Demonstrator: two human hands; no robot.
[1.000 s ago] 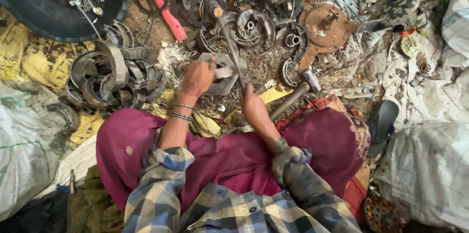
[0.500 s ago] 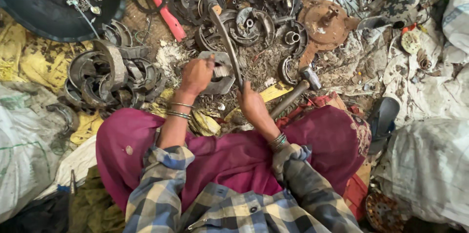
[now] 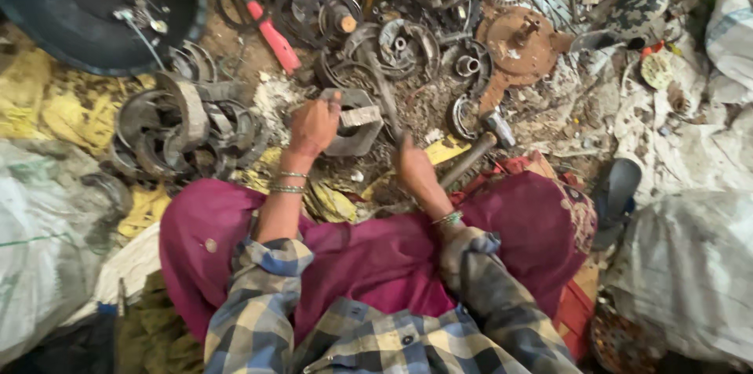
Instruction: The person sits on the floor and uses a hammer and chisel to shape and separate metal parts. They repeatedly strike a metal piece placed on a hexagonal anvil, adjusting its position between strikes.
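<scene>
Left hand (image 3: 314, 125) gripping curved grey metal brake shoe (image 3: 353, 121) upright on dirt; right hand (image 3: 412, 170) closed round dark metal rod (image 3: 384, 92) beside that shoe. Pale lining strip not yet off; wooden-handled hammer (image 3: 478, 147) just right, untouched

One camera on my head, looking straight down.

It faces the ground over my lap, near enough that my plaid sleeves fill the bottom edge and my left hand (image 3: 314, 125) and right hand (image 3: 413, 168) sit close to the middle. Beyond them, toward the top edge, it takes in the scrap metal parts (image 3: 392, 37) on the dirt. There is no second view to share anything with.
</scene>
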